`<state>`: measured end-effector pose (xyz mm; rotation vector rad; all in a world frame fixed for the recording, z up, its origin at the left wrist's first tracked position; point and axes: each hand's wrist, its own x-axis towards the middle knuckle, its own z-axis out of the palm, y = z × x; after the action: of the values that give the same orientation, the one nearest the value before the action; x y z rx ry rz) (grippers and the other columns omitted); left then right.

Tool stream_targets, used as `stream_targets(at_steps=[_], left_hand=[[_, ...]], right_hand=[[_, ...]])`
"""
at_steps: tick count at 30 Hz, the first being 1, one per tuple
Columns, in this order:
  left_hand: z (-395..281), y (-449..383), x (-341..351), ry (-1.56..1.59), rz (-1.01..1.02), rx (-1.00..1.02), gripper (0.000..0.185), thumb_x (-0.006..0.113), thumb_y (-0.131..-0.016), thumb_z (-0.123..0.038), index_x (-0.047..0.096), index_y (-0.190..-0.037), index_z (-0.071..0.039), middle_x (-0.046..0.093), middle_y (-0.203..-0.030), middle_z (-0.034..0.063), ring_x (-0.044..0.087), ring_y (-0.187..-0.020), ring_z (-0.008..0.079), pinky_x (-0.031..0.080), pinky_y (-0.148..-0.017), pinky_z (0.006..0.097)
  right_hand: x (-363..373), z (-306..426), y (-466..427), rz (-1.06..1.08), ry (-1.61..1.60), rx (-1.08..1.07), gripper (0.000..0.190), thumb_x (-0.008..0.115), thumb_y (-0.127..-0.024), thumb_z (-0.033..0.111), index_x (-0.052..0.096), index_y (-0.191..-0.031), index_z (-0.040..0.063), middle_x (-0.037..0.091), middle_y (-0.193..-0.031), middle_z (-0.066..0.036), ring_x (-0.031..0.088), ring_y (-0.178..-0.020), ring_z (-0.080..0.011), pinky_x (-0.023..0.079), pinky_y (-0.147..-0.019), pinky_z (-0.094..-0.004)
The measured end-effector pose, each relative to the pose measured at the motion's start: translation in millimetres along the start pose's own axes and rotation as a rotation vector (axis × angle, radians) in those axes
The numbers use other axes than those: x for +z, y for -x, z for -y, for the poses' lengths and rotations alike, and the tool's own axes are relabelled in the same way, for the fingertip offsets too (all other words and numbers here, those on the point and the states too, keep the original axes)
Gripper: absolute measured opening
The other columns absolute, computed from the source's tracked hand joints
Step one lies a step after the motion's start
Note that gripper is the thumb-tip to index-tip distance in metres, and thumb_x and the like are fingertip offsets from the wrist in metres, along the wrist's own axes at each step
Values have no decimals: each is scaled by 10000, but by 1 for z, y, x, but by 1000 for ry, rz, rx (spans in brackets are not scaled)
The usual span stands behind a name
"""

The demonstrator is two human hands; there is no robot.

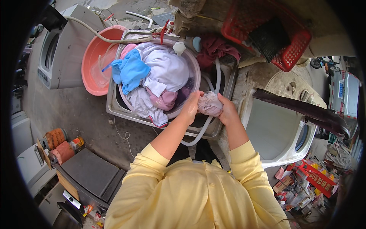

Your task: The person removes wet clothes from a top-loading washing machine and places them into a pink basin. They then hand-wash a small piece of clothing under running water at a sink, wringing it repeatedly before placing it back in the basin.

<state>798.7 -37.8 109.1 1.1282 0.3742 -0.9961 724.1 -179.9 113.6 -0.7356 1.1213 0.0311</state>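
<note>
Between my left hand point(192, 106) and my right hand point(228, 108) is a bunched, wet-looking pale pink cloth point(210, 104), gripped from both sides. It is over the right part of a stainless steel sink point(114, 107). To its left, a large round basin point(197, 71) sits on the sink, heaped with a white garment point(168, 65), a light blue cloth point(131, 69), a pink cloth point(163, 98) and a white garment with red-and-blue trim point(145, 104). Dark liquid shows at the basin's right side. A grey hose point(200, 134) loops below my hands.
An orange plastic tub point(93, 67) stands left of the sink, with a washing machine point(70, 51) beyond. At right is an open-lidded washing machine point(271, 128). A dark red cloth point(213, 48) lies behind the sink's right side, near a red plastic basket point(297, 48). A tap point(179, 48) overhangs the basin.
</note>
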Motion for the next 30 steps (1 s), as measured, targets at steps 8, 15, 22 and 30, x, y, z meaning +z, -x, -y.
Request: stream_targets(at_steps=[8,15,22,30], left_hand=[[18,-53,-55,-436,-282,278,295,509,-957,-282,631,-1038,-25,653,-1034,115,593,-984,212,453,-845,341],[33,-130,-68,-246,-355,37,320,502,-931,-231,641,-851,46,666,-910,205,644,-803,254,506,-732,359],[-8,-35,-11,444,271,85,254,510,-971,-198,604,-931,34,661,-1029,189,643,-1001,285,514,-940,369],[14,12,23,-519,66,743,298,496,-982,-177,622,-1144,39,654,-1111,113,610,-1010,150,449,-891,256]], right_hand=[[7,14,13,67,183,-165,136,505,-980,177,578,-947,67,652,-900,-49,630,-775,-183,511,-717,-312],[8,-3,5,5,-35,-81,117,462,-995,190,538,-1004,102,627,-1018,-52,605,-935,-208,484,-841,-405],[18,-17,-3,33,-82,-88,112,471,-986,179,566,-1017,128,624,-960,-23,605,-876,-171,490,-780,-340],[23,-12,7,90,-116,-137,98,466,-980,151,557,-1011,133,616,-957,-12,605,-864,-157,485,-726,-316]])
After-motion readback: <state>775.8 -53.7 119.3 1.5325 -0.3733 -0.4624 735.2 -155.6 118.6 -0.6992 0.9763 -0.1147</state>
